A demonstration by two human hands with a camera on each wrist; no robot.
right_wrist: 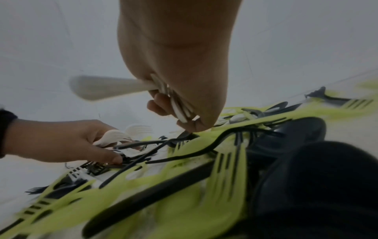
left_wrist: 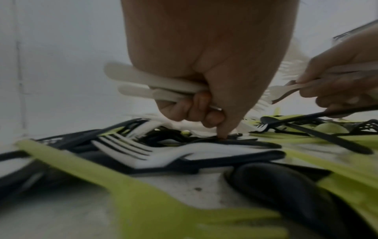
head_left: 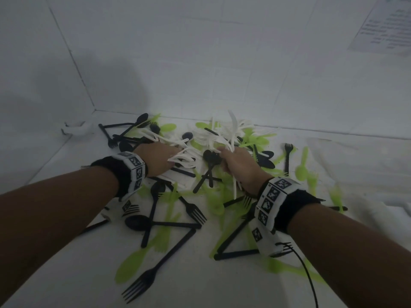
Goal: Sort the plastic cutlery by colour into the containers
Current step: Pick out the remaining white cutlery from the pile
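While both arms reach forward in the head view, the left hand (head_left: 158,160) sits at about 10 o'clock from the middle of the pile, its fingers curled round a bunch of white cutlery (head_left: 178,150) whose fork ends fan out past the knuckles toward 2 o'clock. Just beside it at 3 o'clock, the right hand (head_left: 239,164) grips a second bunch of white pieces (head_left: 231,130) that stand up toward 12 o'clock, with a black spoon (head_left: 210,157) touching its fingers. Black, green and white cutlery lies mixed on the white surface (head_left: 66,274) all around and beneath both hands; a black fork (head_left: 142,283) lies at 6 o'clock near the bottom edge, and a green spoon (head_left: 302,167) lies at 3 o'clock, well apart from the hands. From the left wrist view, the left hand (left_wrist: 206,77) is closed round several white handles (left_wrist: 143,80) that stick out toward 9 o'clock, while one fingertip (left_wrist: 223,135) presses down on the black pieces below (blur hides which piece). A white fork (left_wrist: 163,155) lies on the pile at 6 o'clock. From the right wrist view, the right hand (right_wrist: 180,77) clamps white handles (right_wrist: 102,89) pointing toward 9 o'clock, its fingertip touching a black piece in the heap.
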